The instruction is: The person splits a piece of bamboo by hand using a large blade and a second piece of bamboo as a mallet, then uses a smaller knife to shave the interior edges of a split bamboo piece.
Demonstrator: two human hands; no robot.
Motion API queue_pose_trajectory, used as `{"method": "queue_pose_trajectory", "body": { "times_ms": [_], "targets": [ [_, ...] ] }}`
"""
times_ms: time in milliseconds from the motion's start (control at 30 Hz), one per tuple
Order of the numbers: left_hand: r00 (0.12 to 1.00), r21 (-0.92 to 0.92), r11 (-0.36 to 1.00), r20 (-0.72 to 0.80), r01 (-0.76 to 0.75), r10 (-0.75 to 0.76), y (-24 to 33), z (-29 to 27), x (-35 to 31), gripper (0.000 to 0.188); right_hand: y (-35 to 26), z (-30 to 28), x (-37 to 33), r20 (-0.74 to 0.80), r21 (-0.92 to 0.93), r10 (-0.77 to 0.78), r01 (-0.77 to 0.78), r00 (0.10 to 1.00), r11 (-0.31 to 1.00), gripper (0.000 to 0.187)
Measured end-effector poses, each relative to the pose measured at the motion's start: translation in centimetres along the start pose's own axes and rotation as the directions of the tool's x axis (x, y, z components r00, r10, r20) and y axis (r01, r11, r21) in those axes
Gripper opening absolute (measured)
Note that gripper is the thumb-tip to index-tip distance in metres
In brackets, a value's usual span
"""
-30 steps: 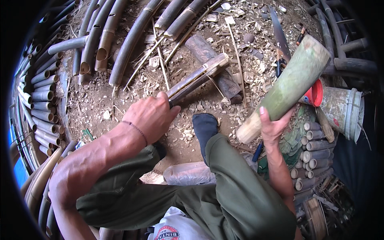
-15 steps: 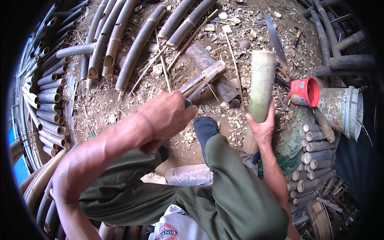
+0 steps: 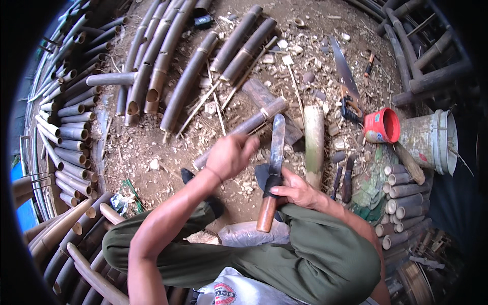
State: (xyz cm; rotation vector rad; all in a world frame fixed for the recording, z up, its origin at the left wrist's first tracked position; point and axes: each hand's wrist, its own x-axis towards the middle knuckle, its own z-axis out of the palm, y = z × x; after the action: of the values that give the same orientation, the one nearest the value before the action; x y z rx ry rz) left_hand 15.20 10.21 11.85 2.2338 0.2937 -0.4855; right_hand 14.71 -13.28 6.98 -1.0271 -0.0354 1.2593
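My right hand (image 3: pixel 299 191) is closed round a knife (image 3: pixel 276 150), whose blade points away from me and whose wooden handle hangs toward my lap. My left hand (image 3: pixel 230 155), smeared by motion, is over a dark bamboo tube (image 3: pixel 259 118); whether its fingers grip the tube cannot be made out. The tube's far end lies across a thick wooden block (image 3: pixel 256 91) on the ground. Right of the knife is a thick pale-green length of bamboo (image 3: pixel 314 145), its near end close to my right hand.
Long dark bamboo poles (image 3: pixel 187 81) lie ahead on chip-strewn ground. A handsaw (image 3: pixel 345 71), a red tub (image 3: pixel 382 127) and a dirty white bucket (image 3: pixel 429 142) are at the right. Cut bamboo is stacked on the left (image 3: pixel 73 133) and right (image 3: pixel 406 190).
My right hand has let go of the pale-green bamboo and now holds the knife. My left hand has moved forward, with the bamboo tube now lying lower beneath it.
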Motion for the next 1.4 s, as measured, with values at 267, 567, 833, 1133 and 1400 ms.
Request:
{"method": "queue_pose_trajectory", "body": {
  "times_ms": [267, 567, 833, 1133, 1400],
  "targets": [
    [0.655, -0.496, 0.839, -0.714, -0.223, -0.248, -7.7, -12.6, 11.3, 0.089, -5.4, 4.3, 2.1, 0.094, -0.531, -0.178, 0.200, 0.980, 0.823, 0.073],
    [0.748, -0.723, 0.366, -0.657, -0.586, -0.099, -7.5, -13.7, 7.0, 0.080, -8.2, 6.0, 3.1, 0.183, -0.905, -0.520, 0.350, 0.834, 0.243, 0.051],
    [0.946, -0.874, 0.404, -0.161, -0.268, 0.280, -8.0, -13.2, 5.2, 0.089, -13.3, 4.3, 1.1, 0.221, -0.946, -0.302, 0.279, 0.927, 0.164, 0.047],
    [0.945, -0.580, 0.747, -0.235, -0.324, 0.227, -12.9, -3.4, 13.0, 0.088, -8.8, -2.1, -0.1, -0.142, -0.526, -0.084, -0.003, 0.986, 0.850, 0.051],
    [0.985, 0.043, 0.988, 0.093, -0.150, 0.145, -13.4, 5.7, 12.6, 0.084, -2.6, -8.4, -2.9, -0.298, -0.202, -0.008, -0.055, 0.955, 0.978, 0.035]
  ]
}}
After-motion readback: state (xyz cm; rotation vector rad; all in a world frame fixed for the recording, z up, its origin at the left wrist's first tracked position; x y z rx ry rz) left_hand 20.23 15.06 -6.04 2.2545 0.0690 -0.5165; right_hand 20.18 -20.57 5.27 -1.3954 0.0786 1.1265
